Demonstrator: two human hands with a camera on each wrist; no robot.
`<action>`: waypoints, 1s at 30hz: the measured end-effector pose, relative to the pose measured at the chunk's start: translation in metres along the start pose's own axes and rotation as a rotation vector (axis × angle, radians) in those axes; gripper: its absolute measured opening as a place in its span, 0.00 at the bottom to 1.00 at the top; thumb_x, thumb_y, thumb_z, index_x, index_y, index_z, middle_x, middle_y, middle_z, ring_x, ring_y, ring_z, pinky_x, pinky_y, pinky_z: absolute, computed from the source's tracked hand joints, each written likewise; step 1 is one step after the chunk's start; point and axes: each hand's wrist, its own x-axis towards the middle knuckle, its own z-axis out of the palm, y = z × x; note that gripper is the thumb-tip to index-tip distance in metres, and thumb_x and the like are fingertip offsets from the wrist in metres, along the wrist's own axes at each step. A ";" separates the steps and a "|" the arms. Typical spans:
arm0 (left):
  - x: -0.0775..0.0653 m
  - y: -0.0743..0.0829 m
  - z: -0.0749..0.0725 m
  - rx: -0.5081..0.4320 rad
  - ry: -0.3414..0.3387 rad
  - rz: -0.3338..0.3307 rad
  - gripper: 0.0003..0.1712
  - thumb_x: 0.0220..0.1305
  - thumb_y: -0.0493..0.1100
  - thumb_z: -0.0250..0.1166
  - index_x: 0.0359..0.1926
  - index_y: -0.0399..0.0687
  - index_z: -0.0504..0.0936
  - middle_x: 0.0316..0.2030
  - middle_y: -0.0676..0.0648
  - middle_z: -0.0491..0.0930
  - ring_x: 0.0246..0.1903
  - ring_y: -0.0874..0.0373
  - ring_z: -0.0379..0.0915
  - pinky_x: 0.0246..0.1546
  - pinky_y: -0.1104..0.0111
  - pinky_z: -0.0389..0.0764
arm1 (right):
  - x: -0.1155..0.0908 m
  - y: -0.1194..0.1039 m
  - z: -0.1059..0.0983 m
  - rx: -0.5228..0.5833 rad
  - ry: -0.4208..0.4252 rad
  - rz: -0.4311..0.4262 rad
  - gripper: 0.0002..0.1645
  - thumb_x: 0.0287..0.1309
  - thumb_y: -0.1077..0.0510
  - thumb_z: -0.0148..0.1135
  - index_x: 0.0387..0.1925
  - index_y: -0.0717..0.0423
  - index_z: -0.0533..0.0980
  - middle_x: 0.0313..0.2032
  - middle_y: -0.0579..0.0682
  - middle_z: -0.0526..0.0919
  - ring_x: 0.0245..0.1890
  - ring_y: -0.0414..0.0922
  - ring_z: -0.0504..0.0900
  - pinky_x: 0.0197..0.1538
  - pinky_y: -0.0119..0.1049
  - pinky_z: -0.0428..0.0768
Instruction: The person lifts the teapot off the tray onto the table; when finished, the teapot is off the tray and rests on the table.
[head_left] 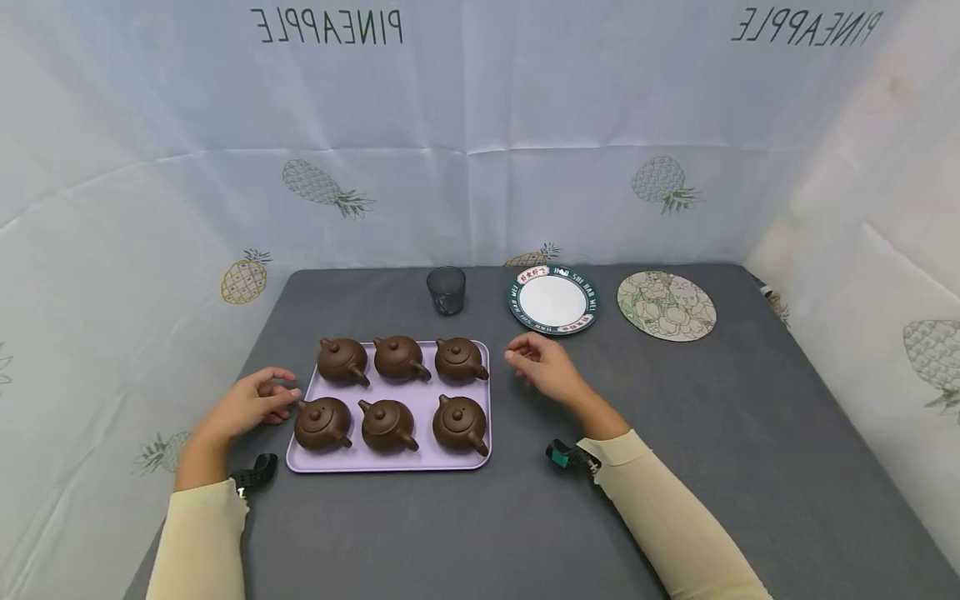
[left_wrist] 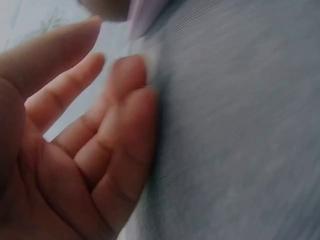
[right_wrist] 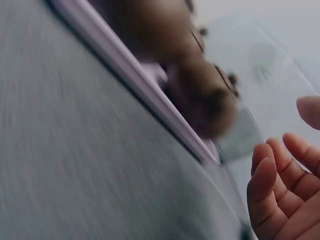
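A lilac tray [head_left: 420,463] bears several brown teapots [head_left: 386,425] in two rows, their spouts and handles set at a slant. Off the tray's left edge is my left hand [head_left: 253,402], its fingers loosely bent and nothing in its grasp; whether a fingertip touches the rim I cannot tell. My right hand [head_left: 547,367] hovers just right of the tray's far right corner, fingers relaxed and holding nothing. The right wrist view shows two blurred teapots [right_wrist: 200,95] beyond the tray's rim [right_wrist: 130,70], apart from the fingers [right_wrist: 262,185].
Behind the tray stands a dark cup [head_left: 447,292]. A green-rimmed white plate [head_left: 553,300] lies to its right, then a round patterned mat [head_left: 667,306]. The grey table [head_left: 720,433] meets a pineapple-print cloth [head_left: 480,108] at the back and sides.
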 end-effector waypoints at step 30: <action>-0.001 -0.028 0.016 0.051 0.018 0.203 0.26 0.58 0.30 0.67 0.58 0.31 0.74 0.42 0.44 0.80 0.28 0.63 0.77 0.31 0.74 0.74 | 0.007 -0.003 0.056 0.284 -0.013 0.221 0.15 0.60 0.57 0.64 0.33 0.69 0.81 0.22 0.51 0.74 0.20 0.42 0.75 0.28 0.41 0.82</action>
